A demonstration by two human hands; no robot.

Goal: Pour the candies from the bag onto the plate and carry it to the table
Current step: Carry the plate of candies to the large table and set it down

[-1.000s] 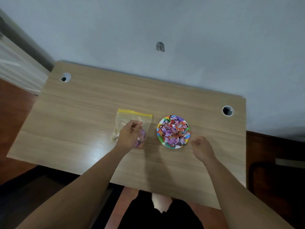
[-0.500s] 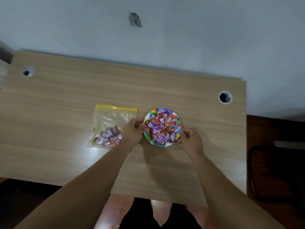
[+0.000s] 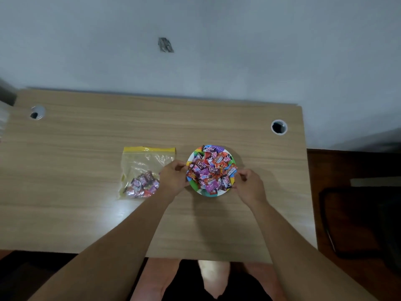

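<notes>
plate [image 3: 204, 192]: round, multicolour rim, sits on the desk centre-right of the frame, just right of the bag
candies [image 3: 211, 170]: heaped on the plate, wrapped, mostly red, purple, orange and black; some wrappers read "LUSH"; pile covers nearly all of the plate, only rim parts show
left hand [image 3: 173, 178]: at the plate's left edge, fingers curled together onto the rim, thumb on top; clamped on the plate; forearm runs in from lower left of the frame
right hand [image 3: 249, 185]: at the plate's right edge, fingertips pinched on the rim; clamped on the plate; forearm runs in from lower right
bag [image 3: 145, 168]: clear zip bag with yellow seal strip at its upper edge, lies flat on the desk left of the plate, its right lower corner hidden behind the left hand
leftover candies [image 3: 142, 184]: small cluster in the bag's lower part, pink, purple, red
desk [image 3: 86, 209]: light wood grain, fills the middle of the frame, against the wall
cable holes [image 3: 279, 127]: one upper right of the desk, one upper left
wall [image 3: 217, 51]: pale grey, upper half of the frame, small dark mark upper centre
plate lifted or resting: cannot tell
person: knees and dark shorts at the bottom edge, under the desk's near edge
</notes>
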